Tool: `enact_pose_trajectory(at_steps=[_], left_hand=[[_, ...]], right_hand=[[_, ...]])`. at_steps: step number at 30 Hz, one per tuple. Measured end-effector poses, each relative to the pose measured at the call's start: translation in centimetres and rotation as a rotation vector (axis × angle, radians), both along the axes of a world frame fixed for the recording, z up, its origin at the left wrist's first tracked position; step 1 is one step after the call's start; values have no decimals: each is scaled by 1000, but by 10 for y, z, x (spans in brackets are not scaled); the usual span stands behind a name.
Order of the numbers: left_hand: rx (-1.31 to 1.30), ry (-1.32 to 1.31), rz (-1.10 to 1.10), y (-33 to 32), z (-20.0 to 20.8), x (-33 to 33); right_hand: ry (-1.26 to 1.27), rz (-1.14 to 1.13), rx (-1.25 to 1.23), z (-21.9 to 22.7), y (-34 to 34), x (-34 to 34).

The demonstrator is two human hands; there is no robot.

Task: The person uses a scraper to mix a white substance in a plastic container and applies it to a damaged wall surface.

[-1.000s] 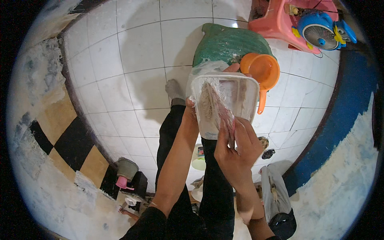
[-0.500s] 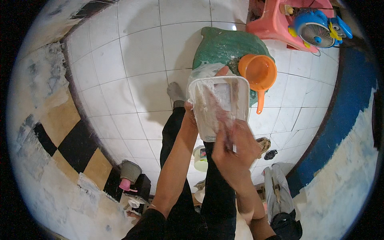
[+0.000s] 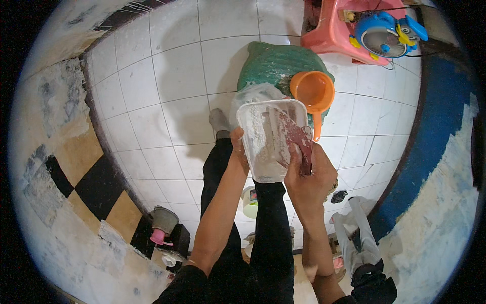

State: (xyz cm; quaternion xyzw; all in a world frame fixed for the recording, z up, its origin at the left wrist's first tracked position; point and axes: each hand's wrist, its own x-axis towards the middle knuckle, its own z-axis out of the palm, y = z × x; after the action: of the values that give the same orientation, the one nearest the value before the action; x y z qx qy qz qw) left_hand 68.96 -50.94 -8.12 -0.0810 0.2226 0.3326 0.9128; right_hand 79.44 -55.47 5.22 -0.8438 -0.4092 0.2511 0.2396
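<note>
A translucent white rectangular tub [image 3: 271, 177] is tilted in front of me, with white powder and paste [image 3: 255, 129] smeared along its left side and bottom. My left hand [image 3: 239, 147] grips the tub's left wall, its far fingers hidden behind the plastic. A reddish-brown flat scraper [image 3: 297, 136], streaked with white paste, is pinched in my right hand [image 3: 315, 172], thumb on top. Its blade reaches into the tub along the right wall. Just beyond the tub lies a green sack [image 3: 278, 63] with a clear plastic bag [image 3: 258, 92] at its near edge.
An orange dipper [image 3: 325, 103] stands on the sack, liquid inside. Farther right, a pink plastic stool [image 3: 326, 33] carries a blue toy-shaped fan [image 3: 385, 40]. A light-coloured bucket [image 3: 250, 205] is on the tiled floor near my legs. Patchy painted walls rise on both sides.
The scraper has moved from the middle of the tub toward its right wall and is no longer blurred. My right hand has turned and shifted slightly right.
</note>
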Motion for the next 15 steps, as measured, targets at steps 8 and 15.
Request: enact_pose_trajectory(at_steps=[8, 15], left_hand=[[-52, 347, -61, -15, 12, 0], [-138, 488, -98, -19, 18, -9]], right_hand=[[-204, -14, 64, 11, -16, 9], [-164, -276, 174, -43, -51, 89]])
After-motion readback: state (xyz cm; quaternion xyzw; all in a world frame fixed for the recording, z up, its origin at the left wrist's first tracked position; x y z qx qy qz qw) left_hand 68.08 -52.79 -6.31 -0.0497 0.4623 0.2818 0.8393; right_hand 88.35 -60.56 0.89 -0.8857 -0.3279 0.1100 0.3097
